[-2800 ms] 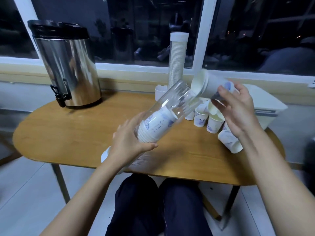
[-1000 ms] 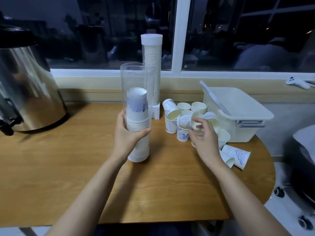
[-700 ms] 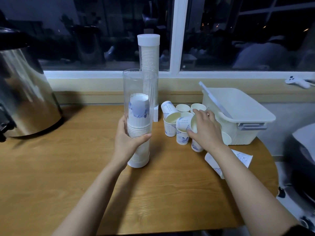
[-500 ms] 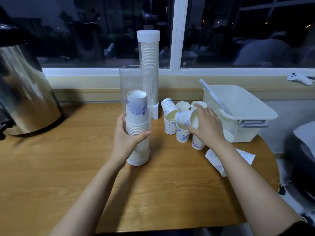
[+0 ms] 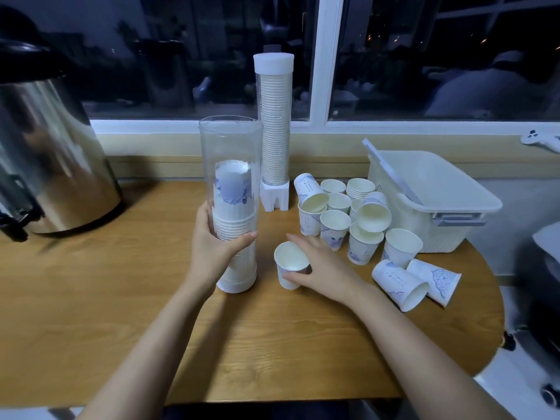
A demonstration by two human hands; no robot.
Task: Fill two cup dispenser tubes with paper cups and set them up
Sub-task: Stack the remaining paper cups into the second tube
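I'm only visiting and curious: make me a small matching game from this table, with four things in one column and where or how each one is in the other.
Things
1. open clear tube
2. capped tube
3. single cup
4. metal urn

States
A. stands at the far left of the table
B. gripped by the left hand, partly filled
C. held by the right hand
D. stands at the back, packed full

Pairs: 1-B, 2-D, 3-C, 4-A
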